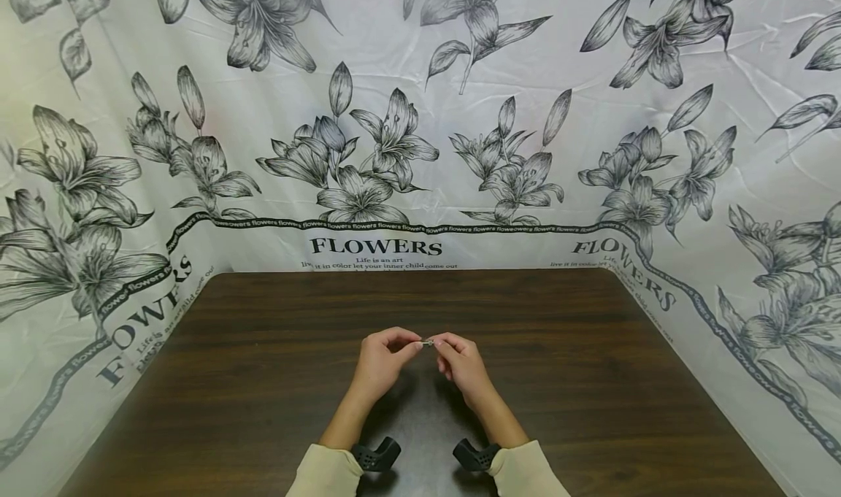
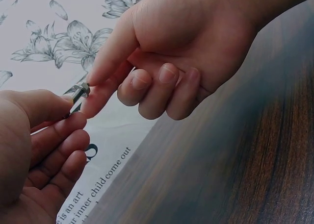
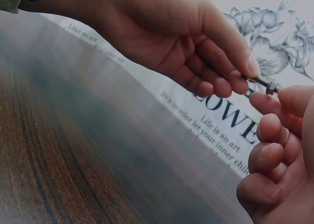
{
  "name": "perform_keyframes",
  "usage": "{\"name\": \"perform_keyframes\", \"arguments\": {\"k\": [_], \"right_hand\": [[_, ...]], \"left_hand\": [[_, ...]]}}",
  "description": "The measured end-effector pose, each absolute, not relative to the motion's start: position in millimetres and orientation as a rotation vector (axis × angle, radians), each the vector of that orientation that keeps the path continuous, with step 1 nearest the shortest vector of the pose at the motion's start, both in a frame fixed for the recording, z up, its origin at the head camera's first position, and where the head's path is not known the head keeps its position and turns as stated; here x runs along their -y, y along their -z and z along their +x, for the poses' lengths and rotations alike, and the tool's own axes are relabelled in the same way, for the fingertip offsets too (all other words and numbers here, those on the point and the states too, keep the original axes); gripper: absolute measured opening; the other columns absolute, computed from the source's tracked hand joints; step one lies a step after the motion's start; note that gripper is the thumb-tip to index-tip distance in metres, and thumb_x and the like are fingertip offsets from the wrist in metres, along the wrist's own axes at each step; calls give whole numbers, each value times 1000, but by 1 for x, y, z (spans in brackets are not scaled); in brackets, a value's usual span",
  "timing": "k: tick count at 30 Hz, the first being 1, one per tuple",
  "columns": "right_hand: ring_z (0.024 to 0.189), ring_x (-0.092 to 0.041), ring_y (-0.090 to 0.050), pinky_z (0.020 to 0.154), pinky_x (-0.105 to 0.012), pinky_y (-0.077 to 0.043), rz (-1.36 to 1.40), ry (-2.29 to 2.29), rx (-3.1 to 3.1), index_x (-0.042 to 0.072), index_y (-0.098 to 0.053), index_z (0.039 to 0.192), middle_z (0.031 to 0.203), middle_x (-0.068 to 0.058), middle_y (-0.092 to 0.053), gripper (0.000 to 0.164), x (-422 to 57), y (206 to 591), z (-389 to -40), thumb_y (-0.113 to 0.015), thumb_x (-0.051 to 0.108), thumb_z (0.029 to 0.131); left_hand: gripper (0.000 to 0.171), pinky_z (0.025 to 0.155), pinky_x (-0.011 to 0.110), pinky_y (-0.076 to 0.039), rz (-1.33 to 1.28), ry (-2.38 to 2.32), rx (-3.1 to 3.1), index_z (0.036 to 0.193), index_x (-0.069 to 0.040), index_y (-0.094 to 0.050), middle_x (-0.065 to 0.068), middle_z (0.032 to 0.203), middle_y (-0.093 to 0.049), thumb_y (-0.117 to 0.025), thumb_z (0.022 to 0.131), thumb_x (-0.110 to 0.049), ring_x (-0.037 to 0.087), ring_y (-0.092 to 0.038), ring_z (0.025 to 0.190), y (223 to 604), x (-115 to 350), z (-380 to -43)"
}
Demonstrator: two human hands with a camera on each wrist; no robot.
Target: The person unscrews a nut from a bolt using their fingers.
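A small metal bolt (image 2: 77, 95) with a threaded shank is held in the air between both hands, above the table. My left hand (image 1: 379, 363) pinches its shank between thumb and index finger; the end inside that grip is hidden. Around the far end of the shank sits a hex nut (image 3: 271, 86). The thumb and index finger of my right hand (image 1: 465, 365) pinch at this nut, partly covering it. On both hands the other fingers are curled loosely and hold nothing.
A dark wood-grain table (image 1: 263, 322) lies beneath the hands. White cloth printed with lilies and lettering (image 1: 377, 247) hangs around its back and sides. Each wrist wears a black camera mount, one on the left (image 1: 377, 455) and one on the right (image 1: 474, 456).
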State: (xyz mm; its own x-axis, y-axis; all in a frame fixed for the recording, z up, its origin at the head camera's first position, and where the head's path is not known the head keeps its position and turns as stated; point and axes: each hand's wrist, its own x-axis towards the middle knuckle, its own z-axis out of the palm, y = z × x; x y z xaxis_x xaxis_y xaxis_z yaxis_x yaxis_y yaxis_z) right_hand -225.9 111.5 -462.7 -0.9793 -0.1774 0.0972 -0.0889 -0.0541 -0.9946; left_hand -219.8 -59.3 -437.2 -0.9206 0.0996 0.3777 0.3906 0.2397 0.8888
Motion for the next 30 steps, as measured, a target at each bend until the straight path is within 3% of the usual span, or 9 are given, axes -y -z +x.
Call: {"name": "perform_keyframes", "arguments": {"k": [5,13,19,25,30], "right_hand": [[49,-10,-42,46,-21,-36,-270,2229,-2109,-10,-63,100,59,-5,-48,22,-113,477,-233,-53,9,101],[50,-10,-43,47,-21,-36,-337,2225,-2123,-12,-63,104,60,-5,-48,21,-112,462,-224,-52,5,100],[50,-11,-43,47,-22,-36,-411,2272,-2107,-11,-65,105,61,-7,-48,19,-113,463,-224,-52,2,99],[51,-11,-42,47,-22,-36,-444,2298,-2084,-12,-64,107,62,-7,-48,18,-114,468,-225,-52,-2,97],[50,-10,-42,47,-24,-35,-467,2330,-2043,-13,-63,108,62,-6,-48,18,-115,483,-233,-52,-4,97]], "left_hand": [[6,70,39,-53,-453,1754,2276,87,3,-73,9,81,-71,-74,83,1,26,-65,75,437,59,-219],[5,70,41,-53,-457,1744,2272,87,3,-73,10,80,-71,-74,82,1,26,-65,75,439,58,-219],[5,68,32,-52,-459,1733,2268,87,2,-73,10,80,-70,-74,82,1,27,-64,74,439,59,-219],[5,70,41,-52,-459,1735,2274,87,3,-73,11,81,-70,-74,82,2,26,-64,74,438,59,-217],[4,69,39,-52,-462,1736,2275,87,2,-73,10,80,-70,-74,83,1,24,-64,73,439,59,-217]]}}
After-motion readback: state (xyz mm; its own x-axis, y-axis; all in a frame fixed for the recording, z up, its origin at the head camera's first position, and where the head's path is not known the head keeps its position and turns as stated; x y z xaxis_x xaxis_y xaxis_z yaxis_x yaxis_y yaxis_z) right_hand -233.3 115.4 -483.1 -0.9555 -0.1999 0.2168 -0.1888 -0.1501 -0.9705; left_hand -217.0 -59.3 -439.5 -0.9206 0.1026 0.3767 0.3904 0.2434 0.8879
